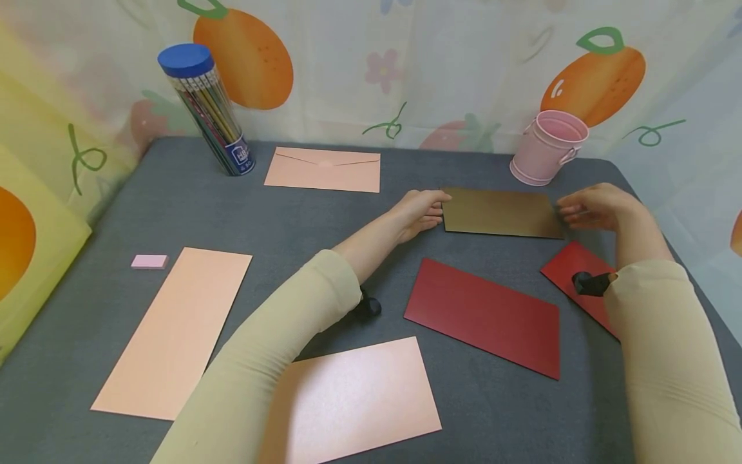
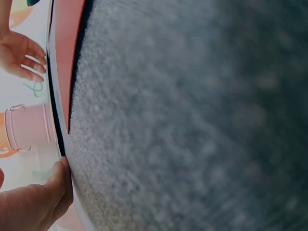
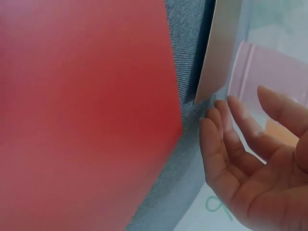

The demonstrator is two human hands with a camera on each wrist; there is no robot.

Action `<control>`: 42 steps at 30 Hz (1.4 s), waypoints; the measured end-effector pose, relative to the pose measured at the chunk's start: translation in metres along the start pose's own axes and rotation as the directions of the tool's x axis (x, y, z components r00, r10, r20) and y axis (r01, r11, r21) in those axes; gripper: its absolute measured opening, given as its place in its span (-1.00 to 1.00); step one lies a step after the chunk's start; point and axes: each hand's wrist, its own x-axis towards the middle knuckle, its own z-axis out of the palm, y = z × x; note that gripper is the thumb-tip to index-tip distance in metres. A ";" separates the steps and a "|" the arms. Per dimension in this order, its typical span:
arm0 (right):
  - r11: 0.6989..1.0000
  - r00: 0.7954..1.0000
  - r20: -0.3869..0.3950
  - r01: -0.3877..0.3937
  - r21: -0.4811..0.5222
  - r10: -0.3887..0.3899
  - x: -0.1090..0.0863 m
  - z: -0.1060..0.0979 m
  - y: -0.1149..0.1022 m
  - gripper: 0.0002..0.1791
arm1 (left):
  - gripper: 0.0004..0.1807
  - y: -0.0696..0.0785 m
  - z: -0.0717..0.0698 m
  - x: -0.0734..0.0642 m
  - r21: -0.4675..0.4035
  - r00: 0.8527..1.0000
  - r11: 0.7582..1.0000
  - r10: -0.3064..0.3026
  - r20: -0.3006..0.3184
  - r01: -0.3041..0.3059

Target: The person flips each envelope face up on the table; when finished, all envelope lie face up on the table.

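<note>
Closest in, a cream sleeve (image 1: 261,361) crosses a front pink envelope (image 1: 371,393) in the head view, and the left hand (image 1: 416,212) beyond it pinches the left edge of the brown envelope (image 1: 501,212), probably to steady that end. Off the other end, the right hand (image 1: 599,207) sits loose-fingered, gripping nothing. That brown envelope is at the back of the worktop (image 1: 319,222), with a pink bucket (image 1: 542,154) just behind its right end and a red envelope (image 1: 487,316) in front; bare surface leftward looks like the easier room for moving.

Over to the left wrist: thumb and fingers meet at a thin edge, a grip that seems to suit something flat.

Right wrist now: another red envelope (image 3: 96,96) looms near, a narrow strip of worktop parts it from the brown corner, and the fingertips sit just beside that corner.
</note>
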 end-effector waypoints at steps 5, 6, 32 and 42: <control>1.000 0.999 0.027 -0.019 -0.011 0.019 0.001 -0.003 0.003 -0.91 | -0.36 0.000 -0.001 0.000 -0.021 1.000 1.000 0.002 0.006 -0.002; 1.000 0.999 0.028 -0.020 -0.014 0.021 0.001 -0.003 0.004 -0.92 | -0.35 0.000 -0.001 0.000 -0.020 1.000 1.000 0.003 0.009 -0.003; 0.998 0.999 0.014 0.030 -0.054 -0.029 0.000 0.002 -0.001 -0.85 | -0.46 0.004 -0.008 0.000 -0.047 1.000 0.999 0.008 -0.029 -0.009; 0.995 0.995 -0.050 0.083 -0.055 -0.086 -0.003 0.016 -0.016 -0.89 | -0.54 0.007 -0.023 -0.002 -0.060 0.992 0.998 0.026 -0.120 -0.033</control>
